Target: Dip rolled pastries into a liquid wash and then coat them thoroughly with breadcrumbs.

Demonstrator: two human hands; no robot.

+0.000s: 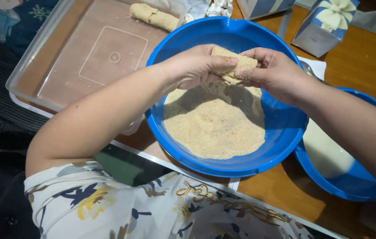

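Far left: a clear plastic tray (46, 66), shallow and rigid, smooth-walled, with two already-crumbed rolls (154, 17) lying end to end at its far edge. Next along: the left hand (194, 66), closed around one end of a crumb-coated roll (234, 64), thumb under and fingers over. Held just above the heap of fine, sandy breadcrumbs (216, 124) inside a big blue plastic bowl (285, 132), round and glossy. Other end of the roll pinched by the right hand (274, 73), so both hands clamped on the one piece, close together. Likely light and soft, easily bent or squashed in the middle; coating dry and gritty, prone to shedding if rubbed. Best supported from beneath along its length, or at both ends as here, with gentle pressure only. Further right: a second blue bowl (356, 186) with a pale, smooth, creamy liquid (325, 152), partly tucked under the first bowl's rim. Along the far edge: a small box with a cream bow (325, 24). Underneath all: a warm brown wooden table (365, 62). Near edge: a floral-patterned garment (152, 208).
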